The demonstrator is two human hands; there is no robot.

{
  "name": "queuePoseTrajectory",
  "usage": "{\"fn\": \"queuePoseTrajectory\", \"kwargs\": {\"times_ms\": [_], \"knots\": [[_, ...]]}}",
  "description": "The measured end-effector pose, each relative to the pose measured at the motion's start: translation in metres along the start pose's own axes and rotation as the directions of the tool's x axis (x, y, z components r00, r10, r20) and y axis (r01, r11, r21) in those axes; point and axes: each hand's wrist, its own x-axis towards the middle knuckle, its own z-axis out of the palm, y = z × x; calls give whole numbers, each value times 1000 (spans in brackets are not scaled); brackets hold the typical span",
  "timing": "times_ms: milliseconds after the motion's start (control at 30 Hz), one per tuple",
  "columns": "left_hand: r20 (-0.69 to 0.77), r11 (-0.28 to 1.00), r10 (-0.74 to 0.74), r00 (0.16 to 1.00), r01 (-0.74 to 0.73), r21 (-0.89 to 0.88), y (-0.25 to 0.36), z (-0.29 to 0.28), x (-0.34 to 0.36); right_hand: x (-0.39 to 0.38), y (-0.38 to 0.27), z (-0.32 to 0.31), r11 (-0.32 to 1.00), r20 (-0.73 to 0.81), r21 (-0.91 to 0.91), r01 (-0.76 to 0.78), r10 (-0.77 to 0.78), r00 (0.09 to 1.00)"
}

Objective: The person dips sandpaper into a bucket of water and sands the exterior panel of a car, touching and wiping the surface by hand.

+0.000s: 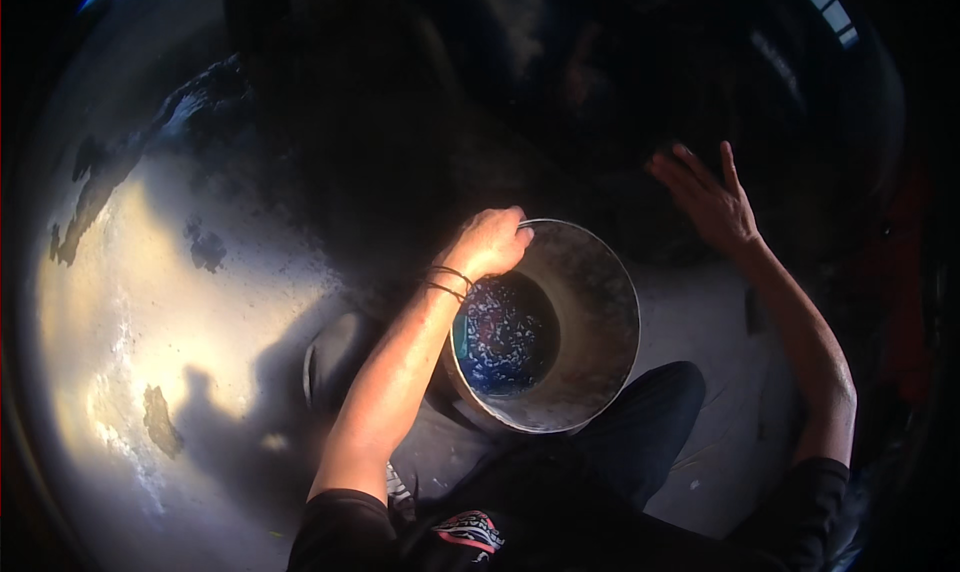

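Observation:
A round bucket (pixel 595 322) stands tilted between my legs, its mouth facing up toward me. Dark bluish water with bubbles or glints (pixel 505 337) lies in its bottom, and a teal patch shows at the water's left edge. My left hand (pixel 492 242) is closed around the bucket's upper left rim. Off to the right, my right hand (pixel 708 197) is raised with its fingers spread, at a dark glossy curved surface (pixel 600 102). Whether the palm touches that surface cannot be made out in the shadow, and I see nothing held in it.
The pale floor (pixel 250 352) on the left is sunlit, with dark wet patches (pixel 160 422) and a shadow across it. My bent knee (pixel 670 387) is beside the bucket's lower right. Something red (pixel 910 272) shows dimly at the far right.

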Motion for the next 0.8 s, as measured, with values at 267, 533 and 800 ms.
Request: {"fn": "queuePoseTrajectory", "kwargs": {"times_ms": [267, 533, 800], "knots": [[2, 1000, -22, 1000, 22, 5, 1, -2, 4, 232, -62, -45, 972, -121, -229, -46, 18, 992], [-2, 998, 10, 1000, -10, 69, -5, -8, -3, 75, 8, -12, 994, -185, -92, -53, 35, 982], [-38, 988, 113, 993, -108, 110, -18, 7, 8, 185, -3, -65, 995, -271, -60, -78, 59, 961]]}}
